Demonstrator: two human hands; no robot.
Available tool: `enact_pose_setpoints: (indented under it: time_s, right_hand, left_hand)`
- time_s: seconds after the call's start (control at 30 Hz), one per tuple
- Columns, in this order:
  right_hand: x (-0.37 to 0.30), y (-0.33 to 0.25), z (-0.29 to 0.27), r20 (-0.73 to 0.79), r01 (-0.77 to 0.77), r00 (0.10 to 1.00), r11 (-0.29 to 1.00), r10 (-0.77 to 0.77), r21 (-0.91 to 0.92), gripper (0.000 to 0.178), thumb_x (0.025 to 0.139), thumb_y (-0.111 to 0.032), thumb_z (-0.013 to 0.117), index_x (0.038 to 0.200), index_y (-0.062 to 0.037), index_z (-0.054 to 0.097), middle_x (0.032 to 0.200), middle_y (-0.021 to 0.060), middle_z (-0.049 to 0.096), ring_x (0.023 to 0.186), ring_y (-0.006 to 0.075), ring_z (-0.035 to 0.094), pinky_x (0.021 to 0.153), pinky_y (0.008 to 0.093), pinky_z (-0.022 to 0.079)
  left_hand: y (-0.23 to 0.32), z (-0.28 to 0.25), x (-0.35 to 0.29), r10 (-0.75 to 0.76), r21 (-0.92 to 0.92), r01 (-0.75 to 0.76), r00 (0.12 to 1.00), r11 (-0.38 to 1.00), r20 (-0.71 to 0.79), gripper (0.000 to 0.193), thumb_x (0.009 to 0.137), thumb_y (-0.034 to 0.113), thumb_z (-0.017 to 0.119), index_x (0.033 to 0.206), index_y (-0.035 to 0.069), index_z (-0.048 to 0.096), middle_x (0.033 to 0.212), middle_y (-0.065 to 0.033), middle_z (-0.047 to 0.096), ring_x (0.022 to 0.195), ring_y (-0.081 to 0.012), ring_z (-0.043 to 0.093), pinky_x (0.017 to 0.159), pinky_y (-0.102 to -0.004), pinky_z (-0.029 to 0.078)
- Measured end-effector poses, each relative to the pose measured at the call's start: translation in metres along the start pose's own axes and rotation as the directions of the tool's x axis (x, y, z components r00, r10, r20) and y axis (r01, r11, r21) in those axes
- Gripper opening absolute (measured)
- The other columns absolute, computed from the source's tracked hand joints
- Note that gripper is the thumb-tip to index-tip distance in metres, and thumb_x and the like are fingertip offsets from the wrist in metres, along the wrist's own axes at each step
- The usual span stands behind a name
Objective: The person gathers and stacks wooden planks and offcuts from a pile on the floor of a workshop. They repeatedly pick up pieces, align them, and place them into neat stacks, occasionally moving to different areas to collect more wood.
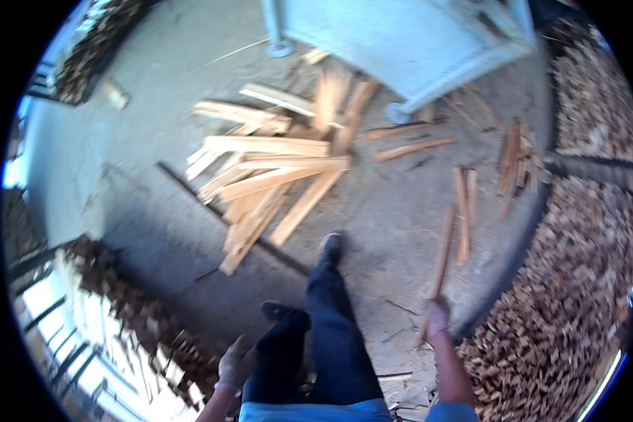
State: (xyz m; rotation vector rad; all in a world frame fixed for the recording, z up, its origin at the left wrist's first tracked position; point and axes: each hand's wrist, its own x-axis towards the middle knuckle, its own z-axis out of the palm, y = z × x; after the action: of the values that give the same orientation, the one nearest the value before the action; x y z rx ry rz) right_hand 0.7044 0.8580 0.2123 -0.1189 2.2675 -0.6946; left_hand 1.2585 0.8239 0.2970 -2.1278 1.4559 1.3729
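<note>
My right hand (437, 315), in a pale glove, is closed around a long, narrow wooden strip (444, 246). The strip points away from me and its short rear end sticks out below the hand. My left hand (236, 363), also gloved, hangs beside my left leg with its fingers partly apart and nothing visible in it. Two more thin strips (462, 214) lie on the floor just past the held one. Ahead of my feet is a loose heap of pale wooden boards (267, 146), lying across each other at many angles.
A light blue metal table (394, 42) on feet stands at the far side. Stacked cut wood (541, 281) fills the right, with another row of wood (141, 316) at the left. A bundle of thin strips (515, 158) lies near the right stack. A dark groove (281, 254) crosses the floor.
</note>
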Motion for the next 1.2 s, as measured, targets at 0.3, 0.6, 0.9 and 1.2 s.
enact_pose_setpoints:
  time_s: [0.3,0.6,0.9,1.2]
  right_hand:
    - [0.056,-0.104,-0.007,0.258,0.125,0.966,0.887,-0.006,-0.445,0.065,0.083,-0.02,0.081,0.136,0.0047,0.054,0.12,0.0145,0.066,0.108,0.0201,0.062,0.093,0.0335,0.05]
    - [-0.036,-0.156,0.267,0.671,0.614,0.703,0.678,-0.235,-0.405,0.038,0.086,-0.032,0.07,0.113,-0.0065,0.062,0.104,0.0172,0.071,0.1,0.0375,0.067,0.084,0.0446,0.052]
    - [-0.137,-0.199,0.652,0.83,0.392,0.558,0.878,0.009,-0.273,0.037,0.089,-0.035,0.068,0.115,-0.0097,0.059,0.106,0.0152,0.067,0.1,0.0323,0.064,0.085,0.0442,0.051]
    - [-0.072,-0.196,0.922,0.561,-0.364,0.777,0.931,0.287,0.028,0.065,0.095,-0.048,0.066,0.145,-0.0133,0.044,0.141,0.0136,0.049,0.13,0.0297,0.05,0.099,0.0504,0.047]
  left_hand:
    - [0.097,-0.056,0.013,-0.005,-0.125,-0.005,0.997,0.992,-0.078,0.054,0.09,0.035,0.068,0.135,0.009,0.057,0.108,-0.0181,0.07,0.101,-0.036,0.068,0.089,-0.0436,0.054]
    - [0.06,-0.08,0.065,0.011,-0.112,-0.004,0.998,0.994,0.06,0.055,0.092,0.035,0.068,0.138,0.008,0.056,0.114,-0.0207,0.069,0.106,-0.0368,0.067,0.09,-0.0435,0.054]
    - [-0.064,-0.104,0.253,0.199,0.017,-0.202,0.973,0.979,0.114,0.062,0.093,0.04,0.066,0.143,0.008,0.048,0.107,-0.0195,0.068,0.095,-0.0375,0.068,0.081,-0.0475,0.056]
    - [-0.09,-0.224,0.295,0.237,-0.332,-0.155,0.946,0.931,0.224,0.08,0.083,0.03,0.074,0.15,0.006,0.039,0.124,-0.0219,0.062,0.111,-0.0377,0.063,0.098,-0.0468,0.049]
